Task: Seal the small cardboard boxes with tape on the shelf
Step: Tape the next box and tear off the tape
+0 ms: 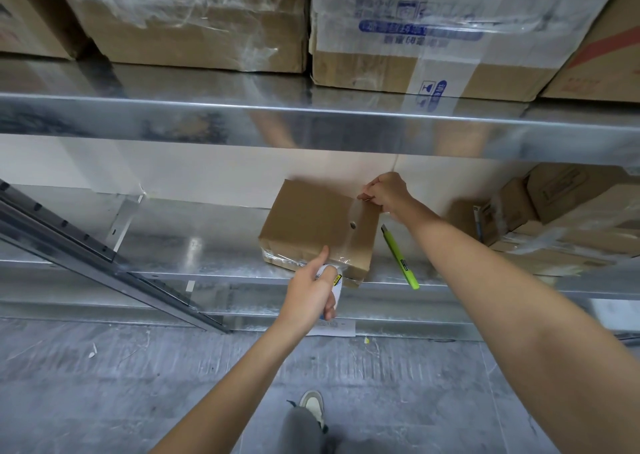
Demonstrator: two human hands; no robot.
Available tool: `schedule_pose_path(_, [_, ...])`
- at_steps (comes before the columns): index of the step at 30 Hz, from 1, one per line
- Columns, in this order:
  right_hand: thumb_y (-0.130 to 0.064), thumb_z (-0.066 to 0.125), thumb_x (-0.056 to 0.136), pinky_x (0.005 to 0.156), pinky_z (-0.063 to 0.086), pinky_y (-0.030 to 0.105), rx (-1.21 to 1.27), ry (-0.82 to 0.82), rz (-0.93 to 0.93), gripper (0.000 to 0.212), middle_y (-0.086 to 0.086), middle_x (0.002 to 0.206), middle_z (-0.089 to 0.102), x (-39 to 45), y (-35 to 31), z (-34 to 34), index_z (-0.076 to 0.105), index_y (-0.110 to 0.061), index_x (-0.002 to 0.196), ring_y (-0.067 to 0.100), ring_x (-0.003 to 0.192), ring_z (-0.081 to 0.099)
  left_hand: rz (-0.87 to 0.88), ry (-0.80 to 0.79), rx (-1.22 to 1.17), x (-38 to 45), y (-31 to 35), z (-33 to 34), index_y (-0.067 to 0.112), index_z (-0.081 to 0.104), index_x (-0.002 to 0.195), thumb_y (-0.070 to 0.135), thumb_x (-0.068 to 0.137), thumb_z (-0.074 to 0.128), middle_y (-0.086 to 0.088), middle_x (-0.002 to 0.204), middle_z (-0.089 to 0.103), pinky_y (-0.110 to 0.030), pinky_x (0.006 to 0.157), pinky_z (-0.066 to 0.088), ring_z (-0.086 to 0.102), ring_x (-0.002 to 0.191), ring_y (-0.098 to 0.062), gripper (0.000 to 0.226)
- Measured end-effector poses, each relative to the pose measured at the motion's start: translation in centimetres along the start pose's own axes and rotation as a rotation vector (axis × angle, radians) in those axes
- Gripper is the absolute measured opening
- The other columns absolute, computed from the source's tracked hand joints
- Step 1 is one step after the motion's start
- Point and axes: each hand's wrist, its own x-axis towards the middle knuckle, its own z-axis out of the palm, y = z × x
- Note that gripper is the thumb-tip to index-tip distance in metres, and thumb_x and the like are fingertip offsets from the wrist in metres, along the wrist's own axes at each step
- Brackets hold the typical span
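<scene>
A small brown cardboard box (311, 223) lies flat on the lower metal shelf (194, 245), with clear tape running across its top and over its near edge. My left hand (311, 291) grips a roll of clear tape (335, 282) at the box's near edge, with its thumb raised against the box. My right hand (386, 194) pinches the far right corner of the box, where the tape strip ends.
A yellow-green utility knife (400, 258) lies on the shelf just right of the box. A pile of taped boxes (557, 218) sits at the right. Large cartons (194, 20) fill the upper shelf (311, 121). A slanted metal rail (97, 252) crosses the left. My shoe (313, 405) is on the grey floor.
</scene>
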Motion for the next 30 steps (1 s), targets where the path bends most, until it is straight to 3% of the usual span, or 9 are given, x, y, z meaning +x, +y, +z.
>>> schedule_pose_path(5, [-0.001, 0.070, 0.081, 0.089, 0.055, 0.047, 0.018, 0.024, 0.039, 0.022, 0.022, 0.096, 0.072, 0.0, 0.0, 0.2, 0.059, -0.009, 0.064, 0.033, 0.095, 0.069, -0.015, 0.015, -0.002, 0.2, -0.1, 0.0, 0.028, 0.037, 0.149, 0.009, 0.096, 0.038, 0.002, 0.054, 0.018, -0.027, 0.048, 0.032, 0.018, 0.046, -0.016, 0.056])
schedule_pose_path(9, [-0.003, 0.069, 0.080, 0.092, 0.053, 0.045, -0.029, 0.058, 0.058, 0.008, 0.022, 0.103, 0.071, 0.0, 0.3, 0.7, 0.067, 0.004, 0.082, 0.032, 0.100, 0.067, 0.013, 0.015, 0.090, 0.1, -0.3, 0.2, 0.031, 0.034, 0.150, 0.012, 0.096, 0.039, 0.006, 0.043, 0.025, -0.024, 0.045, 0.036, 0.025, 0.040, -0.013, 0.057])
schedule_pose_path(11, [-0.008, 0.072, 0.079, 0.094, 0.053, 0.040, 0.008, 0.097, 0.102, 0.028, 0.019, 0.107, 0.070, -0.3, 0.6, 1.0, 0.067, 0.009, 0.102, 0.030, 0.102, 0.066, 0.043, 0.023, 0.153, -0.2, -0.5, 0.3, 0.033, 0.032, 0.150, 0.015, 0.096, 0.040, 0.010, 0.038, 0.029, -0.026, 0.048, 0.041, 0.031, 0.036, -0.010, 0.057])
schedule_pose_path(16, [-0.007, 0.073, 0.080, 0.074, 0.055, 0.033, 0.245, 0.047, 0.242, 0.036, 0.016, 0.106, 0.065, -1.1, 0.9, 1.7, 0.060, 0.003, 0.112, 0.025, 0.089, 0.064, 0.081, 0.060, 0.223, -0.4, -1.0, 0.3, 0.038, 0.033, 0.149, 0.020, 0.095, 0.042, 0.012, 0.041, 0.032, -0.030, 0.051, 0.050, 0.035, 0.039, -0.009, 0.057])
schedule_pose_path(19, [-0.001, 0.059, 0.083, 0.056, 0.046, 0.025, 0.293, -0.037, 0.276, 0.010, 0.012, 0.090, 0.058, -1.5, 1.1, 1.5, 0.060, -0.006, 0.091, 0.022, 0.073, 0.056, 0.101, 0.075, 0.284, -0.2, -1.3, -0.1, 0.044, 0.036, 0.146, 0.031, 0.089, 0.045, 0.011, 0.045, 0.034, -0.040, 0.053, 0.051, 0.035, 0.045, -0.014, 0.058])
schedule_pose_path(22, [-0.003, 0.053, 0.084, 0.054, 0.042, 0.020, 0.317, -0.095, 0.305, 0.019, 0.008, 0.069, 0.053, -2.6, 1.3, 1.3, 0.057, -0.010, 0.067, 0.021, 0.066, 0.052, 0.139, 0.088, 0.389, 0.0, -1.4, -0.8, 0.046, 0.039, 0.143, 0.036, 0.086, 0.045, 0.009, 0.047, 0.040, -0.045, 0.054, 0.052, 0.037, 0.046, -0.015, 0.058])
schedule_pose_path(24, [0.000, 0.057, 0.076, 0.052, 0.042, 0.015, 0.315, -0.149, 0.261, 0.010, 0.003, 0.070, 0.055, -3.6, 1.6, 1.3, 0.060, -0.009, 0.075, 0.017, 0.064, 0.052, 0.178, 0.101, 0.460, 0.0, -1.5, -1.4, 0.046, 0.040, 0.143, 0.037, 0.086, 0.045, 0.010, 0.045, 0.039, -0.040, 0.054, 0.050, 0.038, 0.044, -0.012, 0.058])
schedule_pose_path(26, [0.012, 0.058, 0.068, 0.066, 0.047, 0.020, 0.348, -0.180, 0.268, 0.036, -0.001, 0.087, 0.056, -3.3, 2.7, 1.5, 0.062, -0.011, 0.095, 0.020, 0.079, 0.056, 0.219, 0.115, 0.514, -0.2, -1.9, -2.2, 0.046, 0.039, 0.144, 0.035, 0.089, 0.047, 0.009, 0.042, 0.032, -0.027, 0.049, 0.041, 0.034, 0.043, -0.010, 0.056])
schedule_pose_path(30, [-0.005, 0.060, 0.085, 0.053, 0.048, 0.025, 0.626, -0.107, 0.455, 0.024, 0.004, 0.062, 0.052, -4.7, 3.6, 2.1, 0.057, -0.012, 0.062, 0.019, 0.054, 0.055, 0.264, 0.140, 0.597, -0.8, -2.5, -3.6, 0.048, 0.038, 0.144, 0.029, 0.092, 0.050, 0.005, 0.041, 0.024, -0.020, 0.042, 0.025, 0.028, 0.043, -0.012, 0.056])
